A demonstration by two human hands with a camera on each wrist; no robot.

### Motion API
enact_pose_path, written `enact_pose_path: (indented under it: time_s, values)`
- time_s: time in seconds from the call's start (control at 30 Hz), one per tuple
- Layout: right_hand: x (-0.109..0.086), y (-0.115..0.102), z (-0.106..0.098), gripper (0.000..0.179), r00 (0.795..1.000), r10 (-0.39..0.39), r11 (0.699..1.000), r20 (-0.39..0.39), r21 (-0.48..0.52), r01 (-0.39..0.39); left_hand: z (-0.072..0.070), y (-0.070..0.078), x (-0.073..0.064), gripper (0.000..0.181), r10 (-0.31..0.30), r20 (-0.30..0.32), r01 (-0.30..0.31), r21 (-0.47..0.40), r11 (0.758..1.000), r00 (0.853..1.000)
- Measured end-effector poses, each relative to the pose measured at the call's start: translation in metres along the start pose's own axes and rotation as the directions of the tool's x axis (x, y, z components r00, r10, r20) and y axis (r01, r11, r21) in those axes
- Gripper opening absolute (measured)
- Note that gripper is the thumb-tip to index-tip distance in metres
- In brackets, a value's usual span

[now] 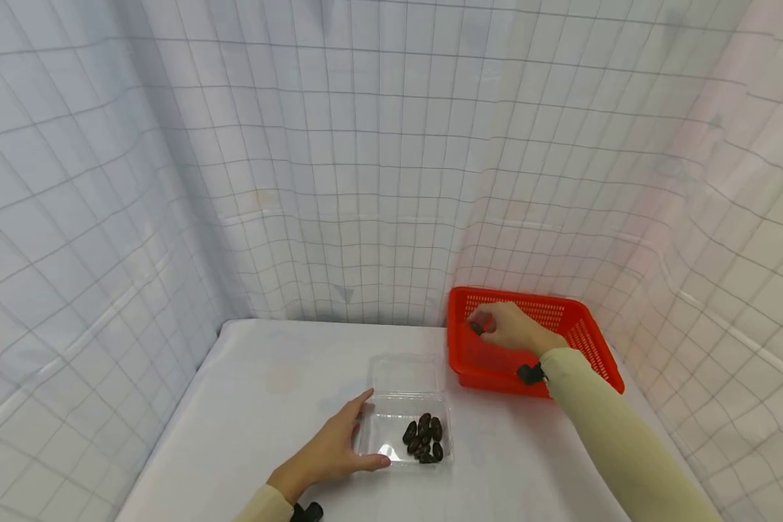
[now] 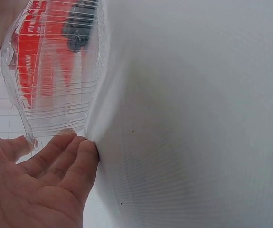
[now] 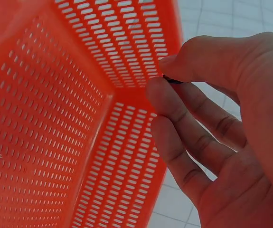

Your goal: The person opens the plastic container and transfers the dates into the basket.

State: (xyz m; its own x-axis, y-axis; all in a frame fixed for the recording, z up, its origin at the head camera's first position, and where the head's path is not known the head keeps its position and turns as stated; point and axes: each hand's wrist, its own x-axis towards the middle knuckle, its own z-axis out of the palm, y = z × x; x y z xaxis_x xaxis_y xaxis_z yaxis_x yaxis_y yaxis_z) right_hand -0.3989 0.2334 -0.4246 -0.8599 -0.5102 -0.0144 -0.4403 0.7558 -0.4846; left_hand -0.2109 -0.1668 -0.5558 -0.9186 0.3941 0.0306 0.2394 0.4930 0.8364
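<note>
My left hand rests against the left side of a clear plastic box, thumb and fingers spread around its edge. In the left wrist view the fingertips touch the box's ridged wall. Several dark brown, wrinkled, oval dates lie in the right part of the box. My right hand is over the red basket and pinches one date between thumb and fingers. Only a dark sliver of that date shows in the right wrist view.
The box's clear lid lies folded back behind it. The slotted basket stands at the table's back right, close to the curtain. White grid-patterned curtains surround the white table at the back and both sides.
</note>
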Motion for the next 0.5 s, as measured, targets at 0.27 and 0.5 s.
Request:
enact_pose_path:
  time_s: [0.27,0.5]
  values:
    - [0.012,0.013,0.003,0.041,0.998,0.059,0.998,0.014,-0.005,-0.059,0.001,0.002,0.0,0.135,0.016,-0.001,-0.016,-0.002,1.0,1.0]
    - [0.022,0.017,0.008,0.041,0.998,0.063,0.997,0.024,-0.039,-0.062,-0.001,0.002,-0.001,0.135,-0.004,0.005,0.004,0.01,1.0,1.0]
